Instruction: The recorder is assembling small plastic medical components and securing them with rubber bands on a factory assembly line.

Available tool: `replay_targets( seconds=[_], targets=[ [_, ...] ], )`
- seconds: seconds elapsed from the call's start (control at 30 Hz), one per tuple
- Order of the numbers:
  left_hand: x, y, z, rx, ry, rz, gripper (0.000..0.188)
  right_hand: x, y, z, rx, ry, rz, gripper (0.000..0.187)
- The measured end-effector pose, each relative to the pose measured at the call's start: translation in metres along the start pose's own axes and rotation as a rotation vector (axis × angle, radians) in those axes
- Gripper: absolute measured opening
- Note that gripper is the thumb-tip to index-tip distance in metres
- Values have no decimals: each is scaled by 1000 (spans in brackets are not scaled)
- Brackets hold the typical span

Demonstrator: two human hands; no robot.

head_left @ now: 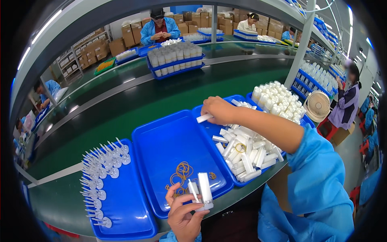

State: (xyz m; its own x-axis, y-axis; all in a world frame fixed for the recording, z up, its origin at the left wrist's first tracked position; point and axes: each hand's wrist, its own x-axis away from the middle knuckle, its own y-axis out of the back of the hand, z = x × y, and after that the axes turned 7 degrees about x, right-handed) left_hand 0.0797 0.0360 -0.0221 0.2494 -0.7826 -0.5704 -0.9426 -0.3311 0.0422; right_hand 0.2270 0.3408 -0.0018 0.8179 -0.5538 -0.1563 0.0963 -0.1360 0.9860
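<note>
My left hand (185, 215) is closed at the near edge of the middle blue tray (167, 139), its fingers round a white tube (204, 187) standing upright on a clear base. A thinner white piece (193, 190) stands beside that tube between the fingers. Reaching over the tray of loose white tubes (246, 159), my right hand (217, 111) pinches one short white tube (204, 117). Tan rubber bands (183, 173) lie in the middle tray. In the left blue tray (127, 201), clear round discs with thin stems (98, 183) line the far and left sides.
White capped containers (278, 99) fill a tray at the right, beside a beige fan (317, 105). Stacked trays of white cups (175, 58) stand on the green conveyor belt (100, 133). A metal post (302, 52) rises behind the trays. Several people work across the belt and at the right.
</note>
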Motion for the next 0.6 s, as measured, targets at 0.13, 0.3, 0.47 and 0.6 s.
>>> replay_targets(
  seconds=[0.13, 0.3, 0.47, 0.6],
  targets=[
    [-6, -4, 2, 92, -6, 83, 13, 40, 30, 39, -191, 371, -249, 28],
    [-7, -9, 2, 118, -10, 130, 14, 71, 58, 82, -448, 494, -154, 28],
    [-6, -8, 0, 100, 7, 188, 14, 77, 62, 84, -578, 534, -73, 26],
    [-8, -7, -1, 95, -4, 225, 14, 73, 66, 78, -835, 568, 115, 27]
  ],
)
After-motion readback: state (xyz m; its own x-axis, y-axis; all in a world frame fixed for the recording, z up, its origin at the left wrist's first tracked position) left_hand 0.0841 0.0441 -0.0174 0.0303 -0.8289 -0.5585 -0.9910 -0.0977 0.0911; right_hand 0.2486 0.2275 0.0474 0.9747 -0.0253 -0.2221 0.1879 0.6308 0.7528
